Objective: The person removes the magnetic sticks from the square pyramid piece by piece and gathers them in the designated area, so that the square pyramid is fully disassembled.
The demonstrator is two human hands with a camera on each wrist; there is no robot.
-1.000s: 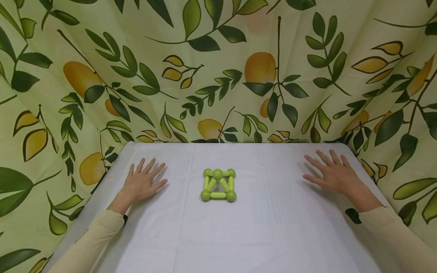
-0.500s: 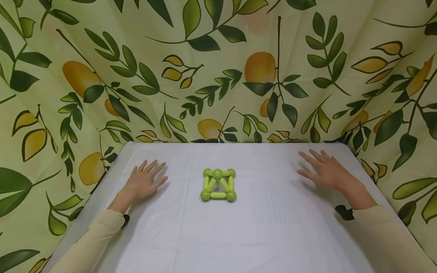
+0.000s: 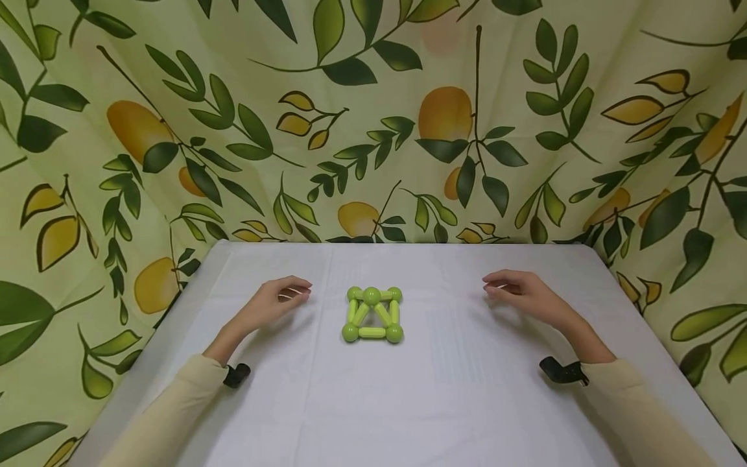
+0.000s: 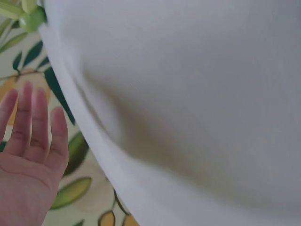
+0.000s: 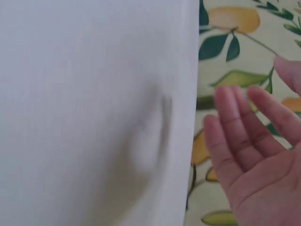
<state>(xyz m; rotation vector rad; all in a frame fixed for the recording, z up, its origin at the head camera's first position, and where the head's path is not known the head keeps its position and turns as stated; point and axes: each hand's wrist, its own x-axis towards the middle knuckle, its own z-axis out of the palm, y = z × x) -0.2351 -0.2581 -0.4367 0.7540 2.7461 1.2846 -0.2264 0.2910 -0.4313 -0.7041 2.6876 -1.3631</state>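
I judge that my work is only at its beginning: the green frame [image 3: 371,296] of balls and rods is joined together, but grasping it is, I think, not yet done. It rests on the bench [image 3: 373,402], between my left hand [image 3: 271,301], which is nearer, and my right hand [image 3: 522,295]. Both have relaxed fingers and hold nothing.

Head view: high, facing forward and down, farthest off; table [image 3: 373,402] lower half, curtain [image 3: 233,39] upper. Left wrist view: close, palm-side, left hand [image 4: 28,172] lower left; toy [image 4: 32,20] upper left, shared with head view. Right wrist view: likewise, right hand [image 5: 263,176] lower right.
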